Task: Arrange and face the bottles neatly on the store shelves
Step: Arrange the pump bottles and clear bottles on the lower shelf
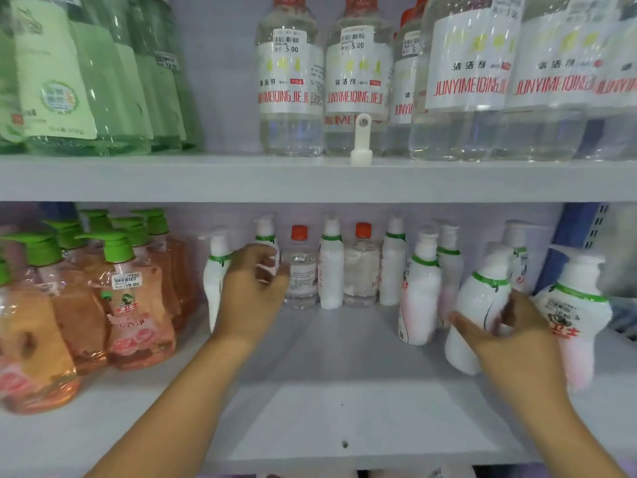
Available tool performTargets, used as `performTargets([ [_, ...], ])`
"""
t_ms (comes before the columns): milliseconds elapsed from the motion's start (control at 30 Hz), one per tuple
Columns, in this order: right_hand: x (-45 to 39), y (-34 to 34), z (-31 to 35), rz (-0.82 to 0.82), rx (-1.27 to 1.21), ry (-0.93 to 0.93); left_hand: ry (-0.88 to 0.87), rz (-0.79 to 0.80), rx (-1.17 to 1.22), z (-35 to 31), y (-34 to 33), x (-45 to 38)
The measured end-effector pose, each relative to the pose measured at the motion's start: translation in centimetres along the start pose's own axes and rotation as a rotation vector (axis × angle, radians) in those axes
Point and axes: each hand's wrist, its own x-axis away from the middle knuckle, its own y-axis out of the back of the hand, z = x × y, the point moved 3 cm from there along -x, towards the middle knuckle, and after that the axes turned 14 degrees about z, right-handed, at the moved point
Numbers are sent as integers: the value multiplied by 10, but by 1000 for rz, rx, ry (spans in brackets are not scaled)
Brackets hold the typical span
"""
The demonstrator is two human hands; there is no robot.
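1. The left hand (pixel 253 293) reached to the back of the lower shelf (pixel 344 408), left of its middle; its fingers were loosely curled in front of a white pump bottle (pixel 216 270), and motion blur made it impossible to tell whether they gripped it.
2. The right hand (pixel 510 334) was wrapped round a second white pump bottle (pixel 477 305) near the shelf's right end, thumb on its front and fingers behind it.
3. That bottle stood close to upright, just beside a labelled white bottle (pixel 579 312) at the right edge.
4. Along the back edge stood a row of slim white bottles (pixel 331 267) alternating with small clear red-capped bottles (pixel 300 267).
5. Two more white bottles (pixel 422 288) stood right of the middle, a little forward of that row.
6. Orange pump bottles with green tops (pixel 134 298) crowded the lower shelf's left end.
7. On the upper shelf (pixel 224 177), green bottles (pixel 79 74) filled the left end and large clear bottles with red lettering (pixel 289 77) ran from the middle to the right.
8. A small white plastic clip (pixel 362 139) stood on the upper shelf's front edge.
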Motion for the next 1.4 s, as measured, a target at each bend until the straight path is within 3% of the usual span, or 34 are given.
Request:
performTargets([
  [167,12,-9,5,-85,-106,39,72,134,14,-6,-29,-38],
  [267,51,-9,41,-259,-203,246,93,198,-125,-7,-44,-67],
  [333,52,-26,69,-97,-293,292,172,221,-164,-6,-52,-81],
  [400,25,-52,94,153,-341,184,228,220,-183,-6,-57,-88],
  [500,-36,-94,111,331,-186,33,235,170,-228,-7,-57,-89],
  [567,-71,-116,114,306,-20,4,225,145,-198,-6,-51,-84],
  [767,-128,-152,105,234,144,-72,101,33,83,-14,-17,-53],
  [933,-138,-161,108,239,375,-87,70,90,304,-27,14,-20],
  [1100,-94,-144,110,142,152,46,160,172,371,-24,31,12],
  [1200,-51,-121,114,43,38,271,149,195,430,-26,39,26],
  [1400,26,-79,124,237,-182,210,92,295,489,-35,42,41],
])
